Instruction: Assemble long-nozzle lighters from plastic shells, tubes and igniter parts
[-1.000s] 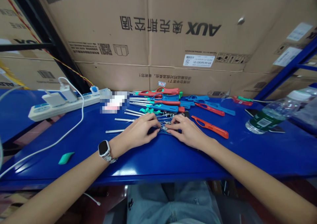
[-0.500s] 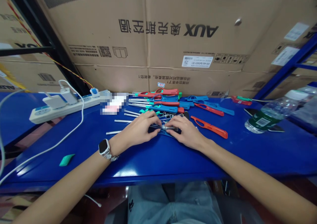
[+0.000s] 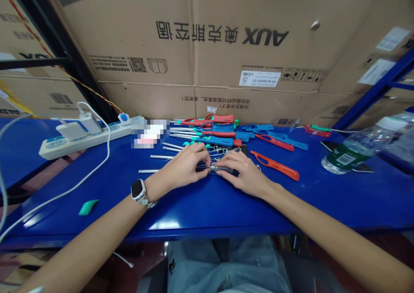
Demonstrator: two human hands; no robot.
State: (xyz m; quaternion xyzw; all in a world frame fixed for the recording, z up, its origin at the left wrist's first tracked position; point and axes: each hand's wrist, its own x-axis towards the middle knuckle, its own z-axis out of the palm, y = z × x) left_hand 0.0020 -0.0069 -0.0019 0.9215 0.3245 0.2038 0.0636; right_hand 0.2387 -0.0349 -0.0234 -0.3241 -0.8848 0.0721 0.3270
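My right hand (image 3: 247, 172) is closed around a small greyish see-through lighter fuel tank (image 3: 223, 168), just above the blue table. My left hand (image 3: 187, 165) meets it from the left, thumb and fingertips pinched at the tank's end; the small part between them is too hidden to name. A metal lighter tube (image 3: 148, 171) sticks out to the left under my left hand. Beyond my fingers lie several long-necked gas lighters in a pile, among them a blue lighter (image 3: 216, 141) and a red lighter (image 3: 223, 119). An orange-red handle shell (image 3: 276, 165) rests right of my right hand.
A white power strip (image 3: 80, 140) with chargers and a white cable stands at the left. A green plastic piece (image 3: 88, 207) lies near the front left. At the right are a water bottle (image 3: 351, 150) and a phone (image 3: 362, 168). Behind stands a large cardboard box (image 3: 207, 55).
Both hands stay at the tank with only slight finger shifts. A blue piece that showed just below the fingers is hardly visible now. The whole view has shifted slightly.
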